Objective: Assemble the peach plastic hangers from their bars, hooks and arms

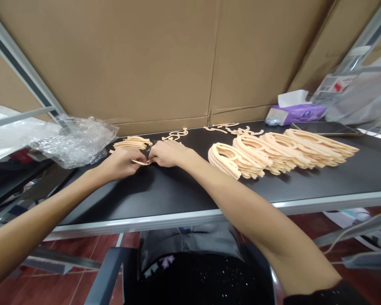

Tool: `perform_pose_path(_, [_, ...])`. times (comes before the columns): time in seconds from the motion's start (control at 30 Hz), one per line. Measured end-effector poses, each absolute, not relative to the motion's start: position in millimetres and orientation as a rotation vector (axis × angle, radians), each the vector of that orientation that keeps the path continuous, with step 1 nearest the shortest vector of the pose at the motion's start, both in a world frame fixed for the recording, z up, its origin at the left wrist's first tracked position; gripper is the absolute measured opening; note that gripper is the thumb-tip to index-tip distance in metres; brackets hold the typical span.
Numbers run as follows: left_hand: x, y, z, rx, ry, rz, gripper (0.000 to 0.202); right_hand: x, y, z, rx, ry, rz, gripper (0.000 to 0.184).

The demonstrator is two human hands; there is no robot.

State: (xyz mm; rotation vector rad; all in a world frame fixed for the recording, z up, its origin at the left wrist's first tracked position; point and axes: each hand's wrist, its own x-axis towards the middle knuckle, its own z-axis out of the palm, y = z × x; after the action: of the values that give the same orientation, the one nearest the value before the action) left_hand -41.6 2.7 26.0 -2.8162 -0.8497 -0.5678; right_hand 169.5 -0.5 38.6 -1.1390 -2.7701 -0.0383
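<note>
Both my hands meet at the back left of the black table (165, 195). My left hand (122, 163) and my right hand (168, 153) are closed, together pinching a thin peach plastic piece (142, 162) between them. Just behind my left hand lies a small stack of the same flat peach pieces (131, 142). To the right, several overlapping rows of peach ring-shaped parts (273, 153) lie fanned across the table. Small peach offcuts (177, 134) lie behind my right hand, and more offcuts (231, 128) lie by the cardboard.
A cardboard wall (165, 59) closes off the back of the table. Crumpled clear plastic bags (73, 140) sit at the left. A purple tissue box (294, 112) and a dark phone (325, 128) lie at the back right. A chair (114, 271) stands below the table's edge.
</note>
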Motion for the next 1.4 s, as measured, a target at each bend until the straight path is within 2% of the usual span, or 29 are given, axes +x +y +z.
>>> perform_pose_path(0.2, [-45,3,17,-2.743,-0.933,-0.720,0.019,166,-2,39,-1.120,-2.770,0.039,0.031])
perform_pose_path(0.4, [-47,5,24,-2.756,-0.963,-0.640,0.019,160,-6,43,-1.185,-2.734,-0.017,0.028])
perform_pose_path(0.8, [-45,-3,26,-2.820,-0.885,-0.746,0.017,165,-4,42,-1.209,-2.735,-0.033,0.026])
perform_pose_path(1.4, [-40,16,39,-2.933,-0.840,-0.431,0.019,168,-5,42,-1.188,-2.779,-0.038,0.029])
